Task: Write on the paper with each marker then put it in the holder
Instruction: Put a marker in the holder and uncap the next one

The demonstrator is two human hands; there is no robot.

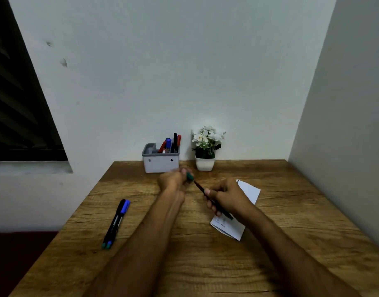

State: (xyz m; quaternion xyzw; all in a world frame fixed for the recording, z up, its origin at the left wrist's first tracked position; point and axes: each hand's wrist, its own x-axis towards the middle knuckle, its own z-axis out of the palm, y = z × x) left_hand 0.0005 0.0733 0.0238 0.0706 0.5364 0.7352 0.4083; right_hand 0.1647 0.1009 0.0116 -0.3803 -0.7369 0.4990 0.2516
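Right hand (226, 195) grips the green marker (214, 203), left hand (173, 180) pinches its cap (190, 176); press it on squarely.

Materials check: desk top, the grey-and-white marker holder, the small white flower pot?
Brown desk top: looks like wood or wood-grain laminate, matte; visible grain streaks and crack-like lines. Grey-rimmed white marker holder: probably moulded plastic, smooth, with rounded corners. Small white flower pot: smooth and plain, plastic or glazed ceramic; can't tell which.
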